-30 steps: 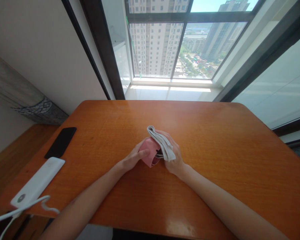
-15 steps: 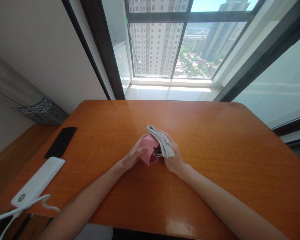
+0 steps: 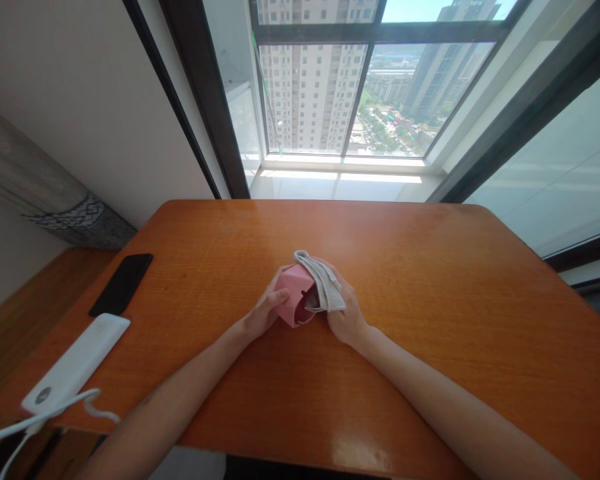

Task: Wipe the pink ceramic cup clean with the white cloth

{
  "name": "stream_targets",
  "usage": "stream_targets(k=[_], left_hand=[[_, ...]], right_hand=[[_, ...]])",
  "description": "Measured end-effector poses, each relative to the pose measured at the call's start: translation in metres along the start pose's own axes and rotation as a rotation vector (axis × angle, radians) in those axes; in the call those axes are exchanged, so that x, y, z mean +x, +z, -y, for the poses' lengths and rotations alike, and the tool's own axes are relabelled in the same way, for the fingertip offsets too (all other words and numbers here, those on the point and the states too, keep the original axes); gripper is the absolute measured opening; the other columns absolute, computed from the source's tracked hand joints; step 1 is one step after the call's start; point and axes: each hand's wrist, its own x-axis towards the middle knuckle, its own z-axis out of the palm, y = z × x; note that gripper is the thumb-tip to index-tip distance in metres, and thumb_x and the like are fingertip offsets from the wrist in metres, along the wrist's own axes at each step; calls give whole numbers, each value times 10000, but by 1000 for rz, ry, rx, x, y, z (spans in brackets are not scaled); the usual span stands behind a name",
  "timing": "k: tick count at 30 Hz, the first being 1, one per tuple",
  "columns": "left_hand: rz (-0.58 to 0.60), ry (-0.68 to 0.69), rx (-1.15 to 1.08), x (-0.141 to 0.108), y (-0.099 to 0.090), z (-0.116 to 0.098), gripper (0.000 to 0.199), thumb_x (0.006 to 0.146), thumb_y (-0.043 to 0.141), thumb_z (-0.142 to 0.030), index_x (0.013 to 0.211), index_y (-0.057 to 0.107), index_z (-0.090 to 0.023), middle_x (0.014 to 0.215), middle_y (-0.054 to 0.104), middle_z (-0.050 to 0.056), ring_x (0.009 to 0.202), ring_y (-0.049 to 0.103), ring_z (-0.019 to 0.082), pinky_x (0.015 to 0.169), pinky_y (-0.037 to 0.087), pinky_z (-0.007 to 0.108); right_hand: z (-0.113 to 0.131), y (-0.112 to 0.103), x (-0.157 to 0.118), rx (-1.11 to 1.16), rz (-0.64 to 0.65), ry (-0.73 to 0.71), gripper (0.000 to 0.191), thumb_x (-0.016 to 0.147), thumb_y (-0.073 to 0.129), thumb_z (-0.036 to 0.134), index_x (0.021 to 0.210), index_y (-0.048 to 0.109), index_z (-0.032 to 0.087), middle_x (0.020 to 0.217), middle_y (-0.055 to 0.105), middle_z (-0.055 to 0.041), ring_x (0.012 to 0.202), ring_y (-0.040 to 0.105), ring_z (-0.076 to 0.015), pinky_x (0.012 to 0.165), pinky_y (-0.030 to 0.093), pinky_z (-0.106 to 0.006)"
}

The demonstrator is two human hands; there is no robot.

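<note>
My left hand (image 3: pixel 267 308) is closed round a small pink angular holder (image 3: pixel 293 291), its thumb pressed on the near face. The holder is tilted, with an opening facing right and towards me; a dark notch shows at its rim. My right hand (image 3: pixel 349 313) grips a folded pale grey cloth (image 3: pixel 325 283) draped over the holder's right side. Part of the cloth lies at the opening. Most of the right fingers are hidden behind the cloth. Both hands are over the middle of the wooden table (image 3: pixel 410 267).
At the table's left lie a black phone (image 3: pixel 121 285) and a white power bank (image 3: pixel 75 363) with a white cable (image 3: pixel 55 411) running off the left edge. A window (image 3: pixel 345 93) stands beyond the far edge, and a grey curtain (image 3: pixel 75 200) hangs at left.
The pink holder has turned slightly in my left hand and shifted a little up and left, so more of its opening shows. The cloth has shifted slightly.
</note>
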Motion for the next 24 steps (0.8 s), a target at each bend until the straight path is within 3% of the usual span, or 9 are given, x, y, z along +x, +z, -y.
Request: stream_targets(k=[8,24], left_hand=[[-14,23,-22,1,4,-3,701,861,831,-542,1424,654,-162,1379,767,148,1220,727,339,1024,557,393],[-48,41,-27,0,2,-3,713,853,812,-571,1417,662,-163,1391,762,147,1274,711,356,1095,536,428]], right_hand=[[-1,0,0,-7,-1,6,481,1169,433,433,1584,570,229,1600,652,-152,1502,623,-287,1306,477,-488],[-6,0,-1,-16,13,22,474,1159,438,424,1576,583,251,1577,670,-146,1479,644,-307,1290,496,-513]])
